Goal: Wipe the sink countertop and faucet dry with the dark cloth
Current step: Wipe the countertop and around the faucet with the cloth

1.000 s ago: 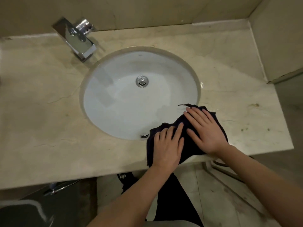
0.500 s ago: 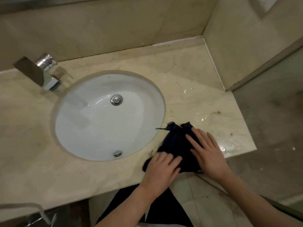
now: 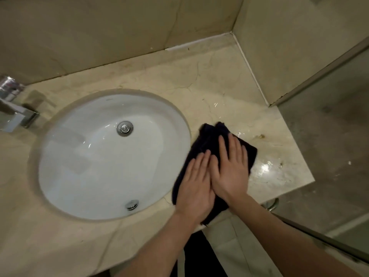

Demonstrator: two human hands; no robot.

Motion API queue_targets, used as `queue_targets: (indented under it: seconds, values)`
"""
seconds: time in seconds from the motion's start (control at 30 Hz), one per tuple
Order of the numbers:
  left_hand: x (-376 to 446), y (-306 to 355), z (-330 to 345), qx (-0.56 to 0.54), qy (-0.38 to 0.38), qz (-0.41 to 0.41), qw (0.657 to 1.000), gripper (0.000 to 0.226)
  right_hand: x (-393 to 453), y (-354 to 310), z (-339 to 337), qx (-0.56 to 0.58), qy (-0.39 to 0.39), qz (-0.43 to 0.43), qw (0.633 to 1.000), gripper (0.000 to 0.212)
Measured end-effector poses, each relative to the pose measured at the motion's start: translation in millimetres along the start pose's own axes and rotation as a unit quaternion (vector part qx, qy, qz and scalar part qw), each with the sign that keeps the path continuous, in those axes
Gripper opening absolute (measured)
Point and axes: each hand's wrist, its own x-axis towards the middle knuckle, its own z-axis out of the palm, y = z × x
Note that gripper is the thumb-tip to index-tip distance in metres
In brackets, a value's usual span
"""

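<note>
The dark cloth (image 3: 207, 138) lies flat on the beige marble countertop (image 3: 219, 80), just right of the round white sink basin (image 3: 99, 160). My left hand (image 3: 194, 183) and my right hand (image 3: 231, 169) press on the cloth side by side with straight fingers, palms down. Water glints on the counter to the right of the cloth, near the front right corner. The chrome faucet (image 3: 14, 114) sits at the far left edge, partly cut off by the frame.
Beige tiled walls close the counter at the back and right. A glass shower panel (image 3: 329, 156) stands beyond the counter's right end. The counter's front edge runs under my wrists, with floor tiles below. A small brown stain (image 3: 261, 136) marks the counter.
Both hands have slid the cloth from the sink's front rim rightward and away along the counter. The hands have come closer together. The view has turned right, pushing the faucet to the edge.
</note>
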Motion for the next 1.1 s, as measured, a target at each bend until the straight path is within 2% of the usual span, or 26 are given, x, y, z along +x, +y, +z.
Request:
queue_targets:
  seconds: [0.13, 0.2, 0.33, 0.43, 0.5, 0.6, 0.67, 0.73, 0.8, 0.87, 1.0, 1.1]
  values:
    - [-8.4, -36.1, -17.6, -0.072, 0.022, -0.072, 0.995, 0.060, 19.2, -47.8, 17.4, 0.023, -0.013, -0.069, 0.997, 0.056]
    - [-16.4, -42.9, -19.5, -0.080, 0.032, -0.109, 0.990, 0.048, 21.7, -59.2, 21.5, 0.030, -0.032, -0.117, 0.992, 0.048]
    - [-34.8, -47.7, -32.5, -0.159, -0.042, -0.209, 0.964, 0.030, 17.2, -72.8, 21.4, 0.047, -0.112, -0.206, 0.971, 0.040]
    - [-57.3, -50.5, -46.7, -0.169, 0.015, -0.201, 0.965, 0.032, 0.0, -86.1, 8.7, 0.147, -0.110, -0.200, 0.963, 0.039]
    - [-66.2, -44.1, -55.3, -0.177, 0.054, -0.155, 0.970, 0.038, -16.9, -85.7, -8.0, 0.189, -0.038, -0.175, 0.965, 0.042]
    - [-56.8, -15.0, -59.7, -0.186, 0.110, -0.047, 0.975, 0.043, -32.8, -58.8, -41.5, 0.181, 0.094, -0.115, 0.972, 0.039]
    - [-35.2, 11.4, -57.1, -0.191, 0.114, 0.012, 0.975, 0.041, -32.9, -26.1, -63.3, 0.142, 0.140, -0.072, 0.977, 0.038]
    - [-14.4, 37.8, -51.2, -0.173, 0.091, 0.038, 0.980, 0.042, -31.4, 12.9, -77.7, 0.072, 0.160, -0.012, 0.984, 0.040]
    - [1.7, 55.1, -40.6, -0.130, 0.057, 0.036, 0.989, 0.046, -30.4, 50.2, -82.1, -0.013, 0.156, 0.074, 0.985, 0.042]
    - [10.7, 59.2, -27.2, -0.096, 0.034, 0.023, 0.995, 0.050, -32.6, 74.9, -76.7, -0.058, 0.120, 0.140, 0.981, 0.051]
    - [3.6, 38.8, 2.6, -0.114, 0.025, -0.024, 0.993, 0.050, -41.9, 73.8, -42.6, -0.034, 0.033, 0.175, 0.983, 0.080]
    - [-13.3, 29.3, 9.0, -0.110, 0.028, -0.009, 0.994, 0.052, -28.5, 64.7, -22.4, -0.029, 0.034, 0.222, 0.974, 0.087]
